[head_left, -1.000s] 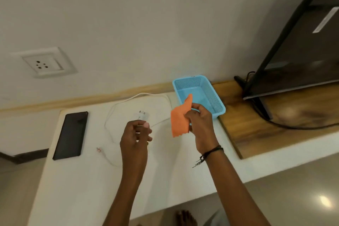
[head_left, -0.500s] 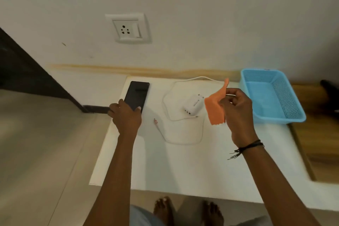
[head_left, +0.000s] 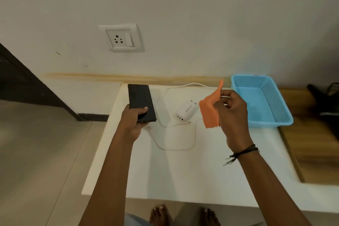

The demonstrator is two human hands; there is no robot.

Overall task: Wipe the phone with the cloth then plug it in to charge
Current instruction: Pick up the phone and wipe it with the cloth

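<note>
Phone (head_left: 140, 102), gripped at its near end by your left hand (head_left: 134, 121), overhanging table (head_left: 183, 170) edge; orange cloth (head_left: 211, 110) pinched in right hand (head_left: 232, 115); loosen either grip and it probably drops.

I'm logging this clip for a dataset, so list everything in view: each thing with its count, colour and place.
phone: 1, black, left end of the counter, gripped at its near end
cloth: 1, orange, held up above the counter
charger: 1, white, mid-counter, lying unplugged
cable: 1, white, looped around the charger
basket: 1, light blue, right of the charger
wall socket: 1, white, on the wall above the counter
counter: 1, white, against the wall
wooden surface: 1, brown, right of the counter
wrist band: 1, black, on the right wrist
left hand: 1, holding the phone
right hand: 1, pinching the cloth
bare feet: 2, bottom edge, on the floor
</note>
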